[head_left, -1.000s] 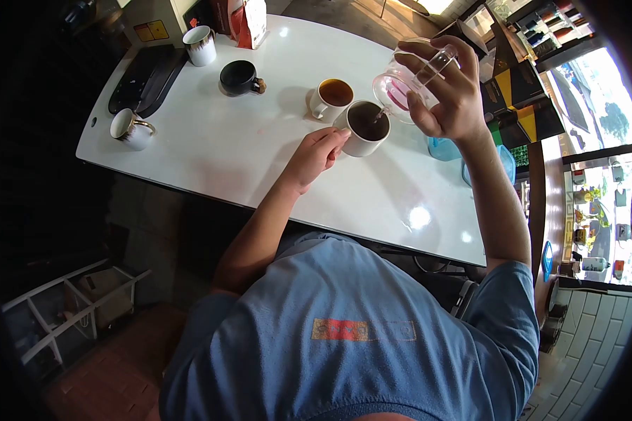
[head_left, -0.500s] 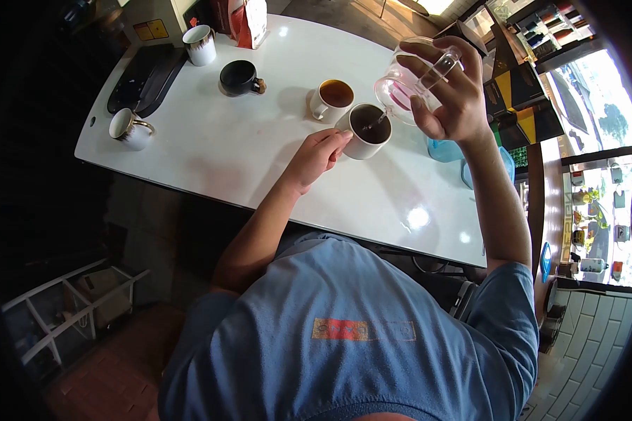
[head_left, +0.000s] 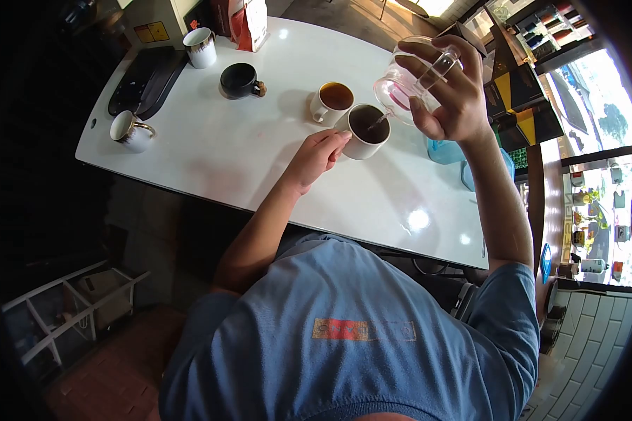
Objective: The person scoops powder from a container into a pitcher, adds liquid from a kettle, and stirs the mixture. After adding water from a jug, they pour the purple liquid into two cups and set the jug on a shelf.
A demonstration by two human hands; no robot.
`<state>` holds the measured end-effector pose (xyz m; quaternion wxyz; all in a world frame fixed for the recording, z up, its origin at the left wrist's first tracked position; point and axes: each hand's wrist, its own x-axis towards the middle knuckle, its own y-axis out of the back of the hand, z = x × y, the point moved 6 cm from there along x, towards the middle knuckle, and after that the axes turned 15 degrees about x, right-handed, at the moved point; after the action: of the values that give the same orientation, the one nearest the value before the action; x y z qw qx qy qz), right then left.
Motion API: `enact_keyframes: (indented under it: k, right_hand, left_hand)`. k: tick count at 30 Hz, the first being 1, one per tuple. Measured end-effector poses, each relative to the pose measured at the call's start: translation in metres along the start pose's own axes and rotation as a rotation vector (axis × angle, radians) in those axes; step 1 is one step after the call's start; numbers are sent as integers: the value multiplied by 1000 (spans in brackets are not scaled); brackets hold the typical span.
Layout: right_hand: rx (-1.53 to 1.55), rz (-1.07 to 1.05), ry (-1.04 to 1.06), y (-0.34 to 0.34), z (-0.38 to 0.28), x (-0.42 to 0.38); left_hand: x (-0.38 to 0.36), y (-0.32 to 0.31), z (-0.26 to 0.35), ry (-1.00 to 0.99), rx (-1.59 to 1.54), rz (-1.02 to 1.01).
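Note:
My right hand (head_left: 453,98) is closed round the handle of a clear glass pitcher (head_left: 398,88), which is tilted to the left. A thin clear stream runs from its lip into a white mug (head_left: 364,148) with dark liquid or a dark inside. My left hand (head_left: 319,158) pinches that mug at its left side, where the handle is mostly hidden by the fingers. Just behind it, a smaller white cup (head_left: 324,111) holds amber-brown liquid. Further left on the table sits a black cup (head_left: 236,88) with a brown handle.
Two white mugs with brown-gold trim, one at the back (head_left: 202,54) and one near the left edge (head_left: 132,133), flank a flat black device (head_left: 142,88) on the white table (head_left: 260,140). A red and white bag (head_left: 248,27) stands behind. Blue containers (head_left: 445,152) lie beneath my right forearm.
Almost nothing has moved. The stream keeps running from the tilted pitcher into the mug, and both hands hold their places.

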<state>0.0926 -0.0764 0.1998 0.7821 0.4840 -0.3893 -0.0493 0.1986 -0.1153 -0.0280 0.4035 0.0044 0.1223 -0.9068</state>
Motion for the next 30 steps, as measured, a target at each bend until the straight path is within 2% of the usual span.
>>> enact_keyframes:
  k: [15,17,19,21,23,25,27,30]
  right_hand:
    - [21,12,-32,-6,10,-4]
    - [94,38,-108,-11,28,-17]
    - [141,112,-87,-18,40,-25]
    - [257,181,-214,-23,52,-30]
    - [305,196,-251,-28,53,-30]
    - [339,225,-423,-39,67,-40]
    - [362,217,-428,-51,73,-40]
    - [210,188,-266,-71,71,-38]
  left_hand:
    - [-1,1,5,1,-3,6]
    - [-4,2,6,33,-25,14]
    - [-9,5,10,24,-34,28]
    - [-13,10,9,18,-43,43]
    - [-18,16,10,-35,-36,58]
    - [-25,23,12,-32,-16,99]
    - [-35,31,14,-25,9,136]
    - [-51,46,14,-20,34,195]
